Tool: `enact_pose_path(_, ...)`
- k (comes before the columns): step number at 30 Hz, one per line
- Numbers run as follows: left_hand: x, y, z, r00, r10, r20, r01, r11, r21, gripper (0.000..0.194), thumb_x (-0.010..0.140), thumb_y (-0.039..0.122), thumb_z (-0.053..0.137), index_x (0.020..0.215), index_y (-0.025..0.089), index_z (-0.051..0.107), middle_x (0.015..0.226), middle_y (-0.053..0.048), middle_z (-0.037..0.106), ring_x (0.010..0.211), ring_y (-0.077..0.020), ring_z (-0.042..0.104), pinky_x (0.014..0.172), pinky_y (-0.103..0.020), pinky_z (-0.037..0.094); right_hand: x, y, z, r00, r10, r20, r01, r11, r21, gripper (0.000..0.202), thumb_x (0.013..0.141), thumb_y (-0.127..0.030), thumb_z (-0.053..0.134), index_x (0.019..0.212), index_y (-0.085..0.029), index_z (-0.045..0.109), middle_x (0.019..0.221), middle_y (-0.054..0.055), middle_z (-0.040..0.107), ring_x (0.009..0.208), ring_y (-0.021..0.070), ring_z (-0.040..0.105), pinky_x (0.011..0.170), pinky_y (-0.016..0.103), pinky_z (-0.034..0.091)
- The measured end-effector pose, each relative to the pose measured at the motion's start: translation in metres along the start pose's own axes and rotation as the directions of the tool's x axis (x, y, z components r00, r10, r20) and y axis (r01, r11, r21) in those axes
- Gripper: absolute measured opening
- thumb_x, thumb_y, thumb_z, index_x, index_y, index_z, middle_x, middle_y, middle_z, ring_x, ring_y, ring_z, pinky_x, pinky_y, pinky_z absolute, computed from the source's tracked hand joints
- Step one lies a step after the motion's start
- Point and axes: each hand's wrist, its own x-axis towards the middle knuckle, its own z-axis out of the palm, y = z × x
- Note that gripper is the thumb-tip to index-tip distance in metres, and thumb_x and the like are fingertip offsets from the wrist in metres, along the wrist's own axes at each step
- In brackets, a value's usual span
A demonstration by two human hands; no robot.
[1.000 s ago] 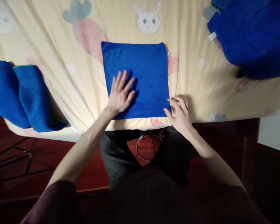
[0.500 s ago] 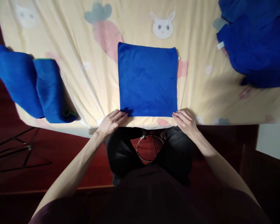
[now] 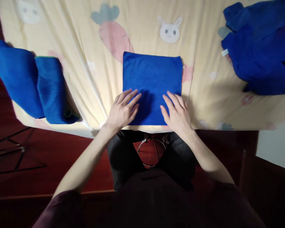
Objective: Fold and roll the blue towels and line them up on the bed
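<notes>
A square blue cloth [image 3: 152, 72] lies flat in front of me, its near edge close to the edge of the covered table. Over its lower left part is my left hand [image 3: 123, 107], fingers spread and palm down. My right hand [image 3: 177, 112] is likewise spread over the lower right part. Neither hand grips the cloth; whether the fingertips touch it or hover just above, I cannot tell. A small white tag shows at the cloth's right edge.
Rolled or folded blue cloths [image 3: 53, 91] lie at the left end of the patterned cream sheet [image 3: 204, 57]. A loose heap of blue cloths [image 3: 258, 50] sits at the right. Black metal legs [image 3: 20, 148] stand on the floor at lower left.
Both hands have let go of the cloth's near corners and moved forward and inward over it, with fingers now spread. The cloth appears slightly lower in view.
</notes>
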Motion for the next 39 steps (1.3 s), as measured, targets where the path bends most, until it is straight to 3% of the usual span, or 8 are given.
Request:
enact_pose_path(3,0.037,0.005,0.038,0.994,-0.063,-0.091,0.058,0.997,-0.057,0.068,0.109,0.049,0.047,0.173,0.030,0.040,0.179,-0.007,0.038,0.170,-0.0365,0.026,0.138,-0.066,0.022,0.031,-0.004,0.040,1.000,-0.001,-0.011,0.002,0.997,0.081,0.063,0.108,-0.037,0.054,0.170,-0.028,0.048,0.175,0.009,0.045,0.166,0.0384,0.036,0.134,0.065,0.034)
enact_pose_path(7,0.031,-0.021,0.077,0.984,-0.132,-0.122,0.119,0.987,-0.111,0.072,0.109,0.057,0.045,0.173,0.023,0.041,0.183,-0.010,0.027,0.173,-0.0322,0.015,0.142,-0.059,0.009,0.021,0.030,0.084,0.997,0.065,0.034,-0.068,0.995,0.075,0.070,0.112,-0.044,0.045,0.177,-0.021,0.032,0.184,0.011,0.026,0.172,0.0338,0.021,0.140,0.065,0.019)
enact_pose_path(13,0.001,-0.052,0.064,0.951,-0.253,-0.177,0.231,0.963,-0.136,0.081,0.110,0.065,0.042,0.174,0.016,0.037,0.185,-0.012,0.020,0.174,-0.0325,0.004,0.142,-0.057,-0.004,-0.012,0.077,0.071,0.958,0.285,-0.006,-0.285,0.958,0.000,0.076,0.116,-0.052,0.033,0.179,-0.011,0.020,0.187,0.016,0.011,0.175,0.0373,0.006,0.137,0.074,0.009)
enact_pose_path(22,0.163,-0.093,0.069,0.978,-0.073,-0.198,0.043,0.988,-0.149,0.085,0.108,0.070,0.052,0.171,0.014,0.041,0.185,-0.004,0.017,0.174,-0.0238,-0.004,0.141,-0.050,-0.012,0.141,0.073,0.087,0.997,-0.029,-0.077,0.031,0.999,0.023,0.082,0.119,-0.058,0.011,0.171,0.003,0.025,0.184,0.022,0.010,0.173,0.0360,0.007,0.135,0.068,0.007)
enact_pose_path(29,0.183,-0.174,0.075,0.947,-0.225,-0.228,0.203,0.972,-0.117,0.084,0.113,0.063,0.044,0.174,0.009,0.023,0.185,-0.003,0.008,0.172,-0.0044,-0.008,0.138,-0.040,-0.021,0.174,0.154,0.092,0.980,0.157,-0.126,-0.166,0.984,-0.060,0.113,0.101,-0.065,-0.016,0.157,0.019,0.033,0.177,0.034,0.012,0.170,0.0314,0.014,0.134,0.060,0.011)
enact_pose_path(32,0.173,-0.149,0.066,0.925,-0.252,-0.286,0.233,0.967,-0.099,0.083,0.113,0.057,0.047,0.174,0.006,0.024,0.186,-0.006,0.007,0.172,-0.0113,-0.015,0.137,-0.045,-0.024,0.169,0.140,0.077,0.961,0.238,-0.142,-0.244,0.969,-0.025,0.099,0.112,-0.066,0.002,0.165,0.015,0.026,0.178,0.034,0.017,0.172,0.0355,0.013,0.133,0.069,0.004)
enact_pose_path(35,0.145,-0.083,0.067,0.923,-0.166,-0.347,0.175,0.985,-0.005,0.077,0.115,0.048,0.041,0.175,0.004,0.025,0.186,-0.010,0.008,0.172,-0.0231,-0.016,0.141,-0.052,-0.016,0.144,0.081,0.074,0.967,0.167,-0.190,-0.175,0.984,-0.027,0.079,0.119,-0.054,0.028,0.172,0.004,0.025,0.182,0.026,0.019,0.173,0.0383,0.006,0.135,0.070,-0.005)
enact_pose_path(39,0.073,-0.015,0.086,0.982,-0.057,-0.180,0.047,0.997,-0.059,0.069,0.112,0.041,0.040,0.173,0.009,0.039,0.183,-0.010,0.025,0.173,-0.0312,0.003,0.143,-0.058,-0.003,0.079,0.027,0.091,0.999,0.000,-0.047,0.002,0.999,0.045,0.070,0.119,-0.049,0.022,0.176,-0.010,0.031,0.184,0.012,0.025,0.174,0.0287,0.011,0.142,0.061,0.002)
